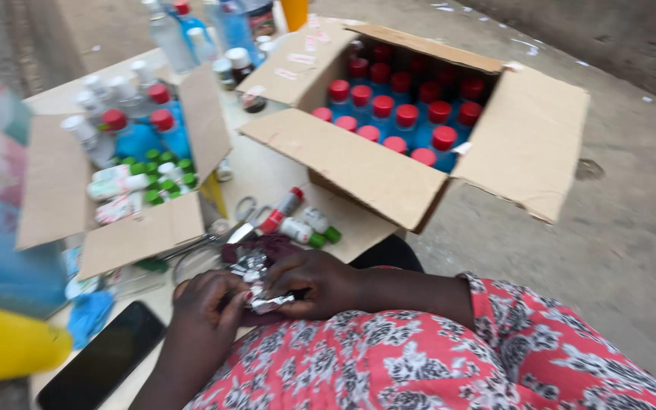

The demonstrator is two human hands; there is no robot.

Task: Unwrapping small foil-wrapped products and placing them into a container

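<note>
My left hand [203, 304] and my right hand [314, 282] meet at the table's near edge, both pinching a crinkled silvery wrapper [261, 292]. The wrapper lies over a dark maroon piece [267, 249] just beyond my fingers. Both arms wear red sleeves with a grey flower print. Small white bottles with green caps [309, 229] and a red-tipped tube [281, 210] lie a little farther out, beside a pair of scissors [246, 211].
A large open carton [358, 163] of red-capped blue bottles stands at the upper right. A smaller open box [134, 231] of mixed bottles sits at the left. A black phone [104, 364], a blue cloth [89, 315] and a yellow container [1, 345] lie at the lower left.
</note>
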